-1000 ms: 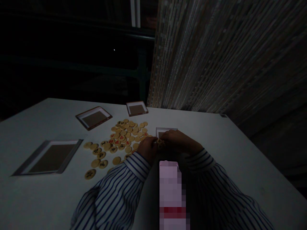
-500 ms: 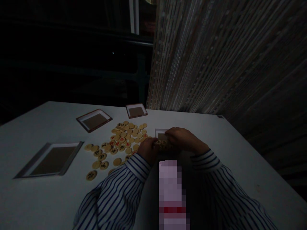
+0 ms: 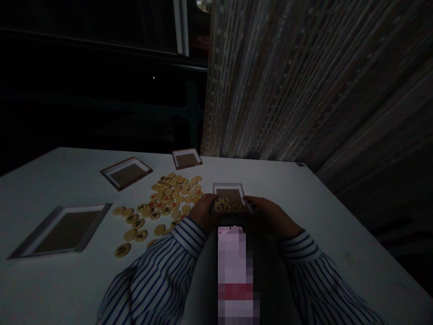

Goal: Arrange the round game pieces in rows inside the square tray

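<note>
Round wooden xiangqi pieces with red and black characters lie in a loose pile (image 3: pixel 169 196) on the white table (image 3: pixel 57 180). A small white-rimmed tray (image 3: pixel 229 186) with a brown base stands to the right of the pile. Several pieces (image 3: pixel 225 206) sit in a row across its near part. My left hand (image 3: pixel 203 212) rests against the row's left end, and my right hand (image 3: pixel 267 214) lies at its right end. Both sleeves are blue-striped. The fingers are dark and partly hidden.
Several similar trays lie on the table: a large one (image 3: pixel 59 230) at left, one (image 3: pixel 126 174) at the back left, and a small one (image 3: pixel 186 159) at the back. A pixelated pink and red object (image 3: pixel 233 271) blocks the near middle. A hanging bead curtain (image 3: pixel 304 90) rises beyond the table.
The clump of pieces between my hands now lies in the small tray. My hands have moved apart to either side of it, and the view has shifted slightly.
</note>
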`<state>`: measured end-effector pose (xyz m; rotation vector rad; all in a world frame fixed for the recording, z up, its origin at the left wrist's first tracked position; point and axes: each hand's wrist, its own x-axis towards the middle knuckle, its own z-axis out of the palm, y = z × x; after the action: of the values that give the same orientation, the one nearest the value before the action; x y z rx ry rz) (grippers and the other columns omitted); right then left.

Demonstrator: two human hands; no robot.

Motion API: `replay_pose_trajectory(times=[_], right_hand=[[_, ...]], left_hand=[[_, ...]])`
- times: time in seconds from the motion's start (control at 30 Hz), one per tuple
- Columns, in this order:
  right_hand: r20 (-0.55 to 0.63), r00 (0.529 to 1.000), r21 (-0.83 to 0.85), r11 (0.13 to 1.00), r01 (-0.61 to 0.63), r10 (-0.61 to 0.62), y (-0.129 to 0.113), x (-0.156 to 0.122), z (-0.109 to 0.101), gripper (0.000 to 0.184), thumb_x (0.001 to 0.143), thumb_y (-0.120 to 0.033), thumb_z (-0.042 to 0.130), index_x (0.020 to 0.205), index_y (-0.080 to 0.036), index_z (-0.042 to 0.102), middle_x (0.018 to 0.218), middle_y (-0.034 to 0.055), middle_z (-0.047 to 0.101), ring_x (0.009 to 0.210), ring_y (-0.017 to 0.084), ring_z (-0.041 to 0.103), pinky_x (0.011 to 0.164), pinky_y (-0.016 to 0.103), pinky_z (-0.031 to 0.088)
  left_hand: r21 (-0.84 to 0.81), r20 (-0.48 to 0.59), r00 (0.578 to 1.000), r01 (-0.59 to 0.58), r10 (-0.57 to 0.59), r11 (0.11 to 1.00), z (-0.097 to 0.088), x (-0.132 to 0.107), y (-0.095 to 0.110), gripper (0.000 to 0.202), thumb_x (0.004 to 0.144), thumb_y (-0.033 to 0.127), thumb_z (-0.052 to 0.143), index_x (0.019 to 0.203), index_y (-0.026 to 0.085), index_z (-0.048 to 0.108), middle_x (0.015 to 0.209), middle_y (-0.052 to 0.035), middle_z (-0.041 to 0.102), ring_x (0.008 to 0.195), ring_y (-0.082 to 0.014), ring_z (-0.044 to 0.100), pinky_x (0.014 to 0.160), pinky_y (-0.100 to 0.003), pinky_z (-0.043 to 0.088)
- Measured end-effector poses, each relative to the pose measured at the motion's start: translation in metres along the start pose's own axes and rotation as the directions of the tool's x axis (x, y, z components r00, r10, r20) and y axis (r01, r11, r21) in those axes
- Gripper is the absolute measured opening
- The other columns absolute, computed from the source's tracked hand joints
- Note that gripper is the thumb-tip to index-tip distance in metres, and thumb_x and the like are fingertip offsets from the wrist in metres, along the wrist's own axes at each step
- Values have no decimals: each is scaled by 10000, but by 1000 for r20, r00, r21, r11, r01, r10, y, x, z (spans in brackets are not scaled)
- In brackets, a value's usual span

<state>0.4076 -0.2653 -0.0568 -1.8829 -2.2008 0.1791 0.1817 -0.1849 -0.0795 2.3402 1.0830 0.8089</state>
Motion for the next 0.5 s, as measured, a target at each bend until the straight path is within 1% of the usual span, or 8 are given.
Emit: replay_pose_trajectory(times=[0.1, 0.2, 0.33, 0.4, 0.5], right_hand=[[-13, 1000, 1, 1000, 19, -19, 2, -1, 4, 492, 797, -333, 547, 1268, -232, 448, 1208, 66, 574, 1043, 199, 549, 864, 348, 446], [-19, 1000, -12, 1000, 18, -18, 2, -1, 5, 475, 790, -299, 547, 1255, -238, 469, 1162, 66, 601, 995, 198, 568, 832, 340, 455], [-12, 1000, -38, 999, -5, 5, 3, 2, 10, 467, 788, -314, 544, 1247, -254, 482, 1114, 59, 626, 943, 201, 584, 767, 328, 470], [-19, 1000, -43, 999, 5, -5, 4, 4, 12, 475, 787, -315, 544, 1252, -244, 478, 1123, 65, 621, 951, 202, 581, 767, 325, 465], [-20, 1000, -47, 999, 8, -9, 4, 5, 13, 455, 794, -322, 533, 1241, -245, 490, 1112, 67, 627, 940, 207, 585, 758, 326, 463]], left_hand=[[0, 8, 999, -39, 39, 999, 3, -1, -5, 442, 641, 160, 654, 1069, 116, 554, 1051, -137, 616, 999, -239, 575, 872, -380, 472], [1, 10, 999, -49, 49, 999, 6, -1, -8, 446, 638, 149, 644, 1073, 119, 552, 1052, -134, 616, 996, -240, 576, 877, -386, 471], [3, -16, 999, -40, 40, 999, 8, -1, -9, 446, 618, 127, 640, 1058, 116, 563, 1038, -138, 622, 988, -250, 582, 873, -393, 475], [4, -21, 999, -50, 50, 999, 9, -1, -10, 429, 636, 140, 626, 1060, 119, 562, 1036, -135, 623, 984, -246, 583, 870, -393, 476], [5, -27, 998, -64, 64, 998, 11, -1, -13, 409, 669, 157, 600, 1071, 95, 553, 1041, -145, 619, 984, -238, 580, 873, -383, 474]])
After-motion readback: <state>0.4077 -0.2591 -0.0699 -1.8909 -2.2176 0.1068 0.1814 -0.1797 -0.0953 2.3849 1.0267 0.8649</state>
